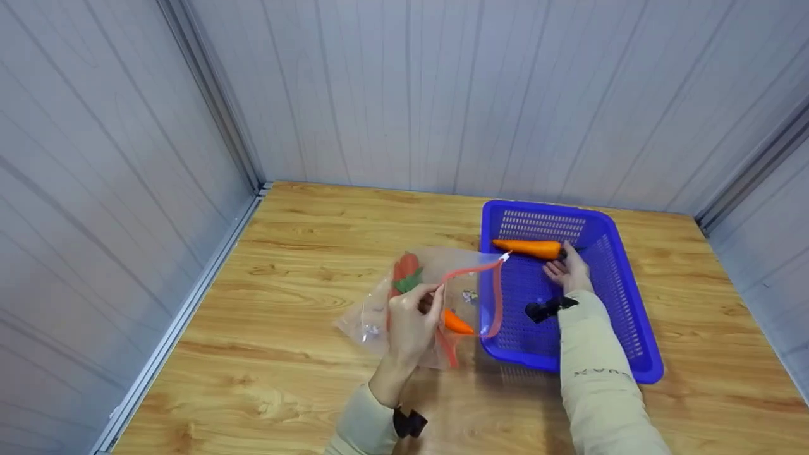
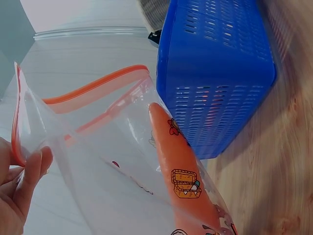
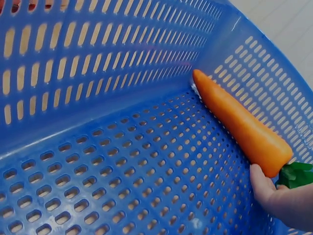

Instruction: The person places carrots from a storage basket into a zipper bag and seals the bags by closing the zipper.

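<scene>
My left grip pinches the orange zip edge of a soft, translucent plastic bag holding a tapered carrot. Inside the blue slotted basket, my right grip, fingers apart, touches the thick end of a smooth, glossy orange carrot.

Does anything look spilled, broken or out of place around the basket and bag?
Nothing stands out. The blue basket sits upright and looks intact, the right hand touches a whole-looking carrot inside, and the bag in the left hand shows no visible tear.
</scene>
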`<action>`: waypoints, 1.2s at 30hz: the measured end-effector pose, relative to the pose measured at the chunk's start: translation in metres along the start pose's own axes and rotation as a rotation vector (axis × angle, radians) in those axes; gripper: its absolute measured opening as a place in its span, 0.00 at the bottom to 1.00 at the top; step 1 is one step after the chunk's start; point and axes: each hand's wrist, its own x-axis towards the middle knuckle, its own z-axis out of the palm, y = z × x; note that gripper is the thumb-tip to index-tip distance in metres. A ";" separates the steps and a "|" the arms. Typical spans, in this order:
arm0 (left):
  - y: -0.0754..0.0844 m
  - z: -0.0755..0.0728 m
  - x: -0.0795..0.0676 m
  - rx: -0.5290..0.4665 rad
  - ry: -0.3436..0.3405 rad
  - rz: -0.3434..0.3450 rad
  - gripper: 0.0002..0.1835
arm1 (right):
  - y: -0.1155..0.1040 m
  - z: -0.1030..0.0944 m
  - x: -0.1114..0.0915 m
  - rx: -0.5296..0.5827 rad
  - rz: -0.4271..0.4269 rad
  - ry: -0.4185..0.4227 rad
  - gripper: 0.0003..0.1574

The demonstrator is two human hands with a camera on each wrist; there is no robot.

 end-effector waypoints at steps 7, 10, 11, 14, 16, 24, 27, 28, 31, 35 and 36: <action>-0.002 0.000 -0.001 0.004 -0.010 -0.006 0.04 | 0.004 -0.001 -0.008 0.079 0.040 -0.119 0.49; -0.002 0.000 -0.001 0.006 -0.018 -0.022 0.04 | 0.004 -0.001 -0.009 0.119 0.060 -0.154 0.50; -0.002 0.000 -0.001 0.007 -0.020 -0.026 0.04 | 0.003 -0.001 -0.008 0.127 0.065 -0.166 0.50; -0.002 -0.001 -0.001 0.012 -0.021 -0.039 0.04 | 0.003 0.001 -0.005 0.127 0.067 -0.193 0.50; -0.002 -0.001 -0.001 0.011 -0.022 -0.042 0.04 | 0.003 0.003 -0.004 0.125 0.064 -0.201 0.49; -0.004 -0.001 -0.002 0.028 -0.029 -0.059 0.05 | 0.006 0.011 -0.009 0.050 -0.003 -0.116 0.45; -0.005 0.000 -0.002 0.016 -0.018 -0.043 0.04 | 0.008 0.014 -0.011 0.019 -0.051 -0.087 0.43; -0.006 0.000 -0.002 0.009 -0.013 -0.035 0.04 | 0.009 0.014 -0.013 0.004 -0.067 -0.071 0.43; -0.006 0.001 -0.001 -0.004 0.003 -0.018 0.04 | 0.011 0.016 -0.016 -0.027 -0.104 -0.050 0.41; -0.005 0.002 -0.002 0.000 0.001 -0.025 0.04 | 0.008 0.018 -0.017 -0.077 -0.142 -0.023 0.41; -0.005 0.002 -0.002 0.002 -0.001 -0.029 0.04 | 0.006 0.019 -0.018 -0.083 -0.151 -0.008 0.41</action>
